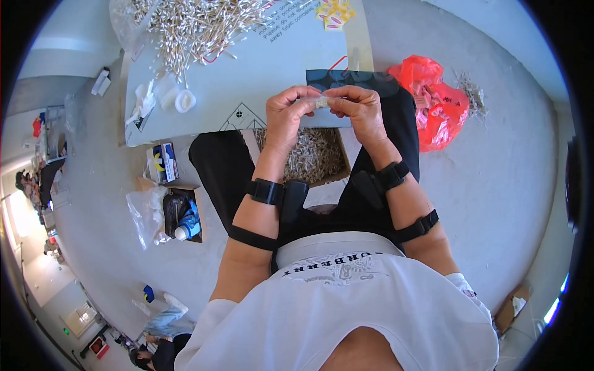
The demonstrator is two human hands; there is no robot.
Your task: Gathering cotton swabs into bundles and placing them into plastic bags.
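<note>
My left hand (286,116) and my right hand (361,112) meet over the near edge of the table. Their thumbs and fingertips pinch a small clear plastic packet (321,103) from both sides. Whitish bits show inside it, perhaps the tips of cotton swabs; the fingers hide the rest. Beyond my left hand lies a big loose heap of cotton swabs (192,31). Below the hands, between my knees, a cardboard box (344,162) holds many more swabs. A dark, glossy sheet (317,76) lies on the table just past my fingers.
On the pale table (260,74) stand a round white tub (185,101) and crumpled white gloves or plastic (143,102). Small yellow packets (334,15) lie at the far side. A red plastic bag (442,117) is at right, an open carton (193,213) at left. Another person (164,346) sits lower left.
</note>
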